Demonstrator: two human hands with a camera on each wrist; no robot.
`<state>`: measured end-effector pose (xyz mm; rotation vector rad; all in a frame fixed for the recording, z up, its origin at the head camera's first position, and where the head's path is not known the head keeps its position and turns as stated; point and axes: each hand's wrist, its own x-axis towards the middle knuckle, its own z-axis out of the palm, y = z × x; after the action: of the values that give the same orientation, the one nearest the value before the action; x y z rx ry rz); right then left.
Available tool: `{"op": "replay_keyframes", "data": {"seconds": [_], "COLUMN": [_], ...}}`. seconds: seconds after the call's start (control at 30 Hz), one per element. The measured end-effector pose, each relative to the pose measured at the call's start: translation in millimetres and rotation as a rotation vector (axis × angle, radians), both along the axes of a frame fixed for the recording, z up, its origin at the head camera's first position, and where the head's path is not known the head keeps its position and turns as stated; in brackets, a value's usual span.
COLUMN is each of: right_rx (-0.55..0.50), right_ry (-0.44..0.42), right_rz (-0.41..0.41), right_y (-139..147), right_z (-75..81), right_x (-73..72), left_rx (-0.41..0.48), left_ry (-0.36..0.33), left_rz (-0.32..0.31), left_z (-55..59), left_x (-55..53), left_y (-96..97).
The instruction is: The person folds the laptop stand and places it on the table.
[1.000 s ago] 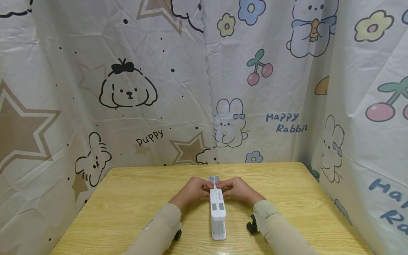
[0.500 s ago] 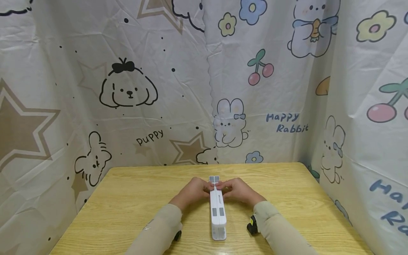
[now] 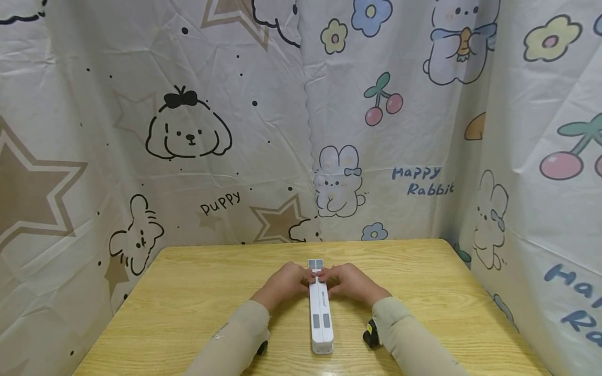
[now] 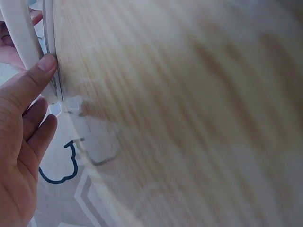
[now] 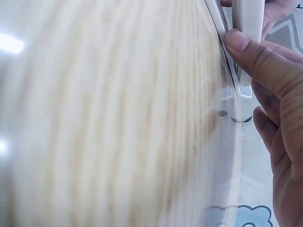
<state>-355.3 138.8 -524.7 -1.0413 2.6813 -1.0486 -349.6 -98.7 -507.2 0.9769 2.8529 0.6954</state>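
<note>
A white folding laptop stand [image 3: 321,305] lies lengthwise on the wooden table, its long bars nearly flat together. Grey pads show at its far end and near its front end. My left hand [image 3: 288,282] pinches the far part from the left side, and my right hand [image 3: 350,280] pinches it from the right, the fingertips of both meeting on top. In the left wrist view the left thumb [image 4: 46,64] presses against the stand's side. The right thumb [image 5: 237,41] does likewise in the right wrist view. Fingers under or behind the bars are partly hidden.
The wooden table [image 3: 197,297] spreads around the stand on all sides. A patterned cloth [image 3: 263,130] hangs behind and at both sides. Dark wrist cameras [image 3: 371,334] sit below the sleeves, close to the tabletop.
The upper bars' near end has swung down toward the base, closing the gap seen there before. Both hands keep their hold at the far part, almost unmoved.
</note>
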Motion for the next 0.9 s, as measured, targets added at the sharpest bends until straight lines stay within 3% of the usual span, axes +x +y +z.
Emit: {"op": "replay_keyframes", "data": {"seconds": [0.63, 0.9], "right_rx": [0.042, 0.054], "right_ry": [0.042, 0.060], "right_rz": [0.033, 0.057], "right_y": [1.6, 2.7], "right_z": [-1.5, 0.1], "right_x": [2.0, 1.4], "left_rx": [-0.049, -0.062], "left_ry": [0.046, 0.021], "left_rz": [-0.013, 0.003], "left_z": [-3.6, -2.1], "left_x": [-1.0, -1.6], "left_y": [-0.2, -0.5]}}
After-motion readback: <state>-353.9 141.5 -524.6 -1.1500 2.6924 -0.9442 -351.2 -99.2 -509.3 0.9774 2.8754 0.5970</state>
